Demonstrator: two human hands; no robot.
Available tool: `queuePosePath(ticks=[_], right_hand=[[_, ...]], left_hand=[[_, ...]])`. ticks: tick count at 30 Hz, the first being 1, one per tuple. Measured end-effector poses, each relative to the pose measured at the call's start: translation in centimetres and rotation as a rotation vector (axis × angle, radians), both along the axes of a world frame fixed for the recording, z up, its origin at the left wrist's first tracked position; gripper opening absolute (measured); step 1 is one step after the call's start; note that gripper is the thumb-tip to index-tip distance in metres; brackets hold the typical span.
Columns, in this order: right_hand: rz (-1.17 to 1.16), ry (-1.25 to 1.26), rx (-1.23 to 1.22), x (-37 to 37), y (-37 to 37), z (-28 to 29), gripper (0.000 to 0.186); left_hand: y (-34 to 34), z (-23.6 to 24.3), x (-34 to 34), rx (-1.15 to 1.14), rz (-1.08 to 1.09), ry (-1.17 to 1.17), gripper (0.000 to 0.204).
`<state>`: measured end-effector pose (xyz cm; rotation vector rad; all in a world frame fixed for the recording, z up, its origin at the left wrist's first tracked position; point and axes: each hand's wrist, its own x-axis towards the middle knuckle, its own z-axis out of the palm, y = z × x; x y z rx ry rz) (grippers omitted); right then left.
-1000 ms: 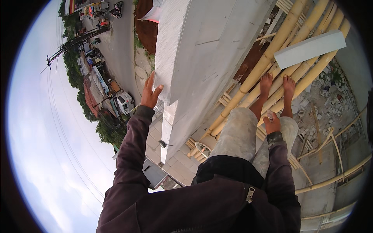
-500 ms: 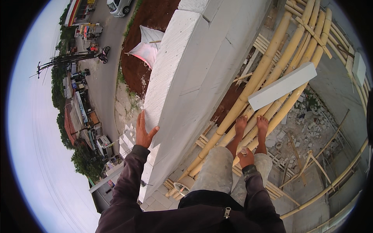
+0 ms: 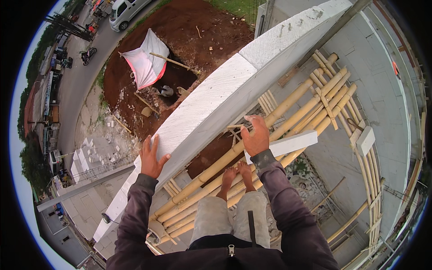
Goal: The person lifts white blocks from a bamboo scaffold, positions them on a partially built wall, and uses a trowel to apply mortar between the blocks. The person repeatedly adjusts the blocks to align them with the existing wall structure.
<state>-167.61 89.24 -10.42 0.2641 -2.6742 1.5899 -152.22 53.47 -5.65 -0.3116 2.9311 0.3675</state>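
Observation:
My left hand [image 3: 152, 159] is open, fingers spread on the pale, rough-topped block wall [image 3: 202, 96] that runs diagonally up to the right. My right hand [image 3: 255, 137] is raised to the right of that wall, fingers curved apart, with nothing visible in it. Behind that hand a loose white block [image 3: 294, 141] lies across the bamboo poles [image 3: 328, 90]. My bare feet [image 3: 236, 173] stand on these poles beside the block, high above reddish soil and rubble.
Left of the wall are a drop to a dirt pit with a white-and-pink sheet [image 3: 146, 58], a road [image 3: 83, 76] with vehicles, and stacked blocks [image 3: 83, 159]. Another white block [image 3: 365, 141] rests on scaffolding at right, beside a grey wall [image 3: 382, 90].
My right hand has lifted from beside my legs to level with the wall. My view has swung, bringing more of the wall, pit and right-side scaffolding into sight.

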Motion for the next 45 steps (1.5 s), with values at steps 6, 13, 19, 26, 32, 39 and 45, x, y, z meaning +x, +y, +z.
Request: queuePosePath(ticks=[6, 13, 19, 26, 32, 39, 45], right_hand=[[0.393, 0.340, 0.213, -10.8, -6.1, 5.1, 0.038], [0.951, 0.437, 0.490, -12.6, -12.8, 5.2, 0.075], [1.262, 0.384, 0.740, -11.4, -16.0, 5.6, 0.095], [1.411, 0.450, 0.895, -10.3, -16.8, 7.1, 0.105], [1.420, 0.432, 0.931, -8.0, -18.9, 7.0, 0.111], [1.358, 0.421, 0.989, -4.4, -21.3, 5.3, 0.119], [1.453, 0.461, 0.825, 1.6, -25.9, 6.1, 0.118]], left_hand=[[4.1, -0.2, 1.7, -0.010, 0.280, 0.326, 0.076], [4.0, -1.0, 11.9, -0.314, 0.817, 0.203, 0.066], [0.5, -2.6, 14.8, -0.313, 0.796, -0.022, 0.022], [0.3, -3.9, 17.4, -0.223, 0.695, 0.136, 0.008], [0.5, -3.6, 20.5, -0.166, 0.624, 0.277, 0.008], [0.2, -3.5, 21.9, -0.152, 0.620, 0.293, 0.014], [-2.7, -4.4, 25.6, -0.179, 0.758, 0.442, 0.023]])
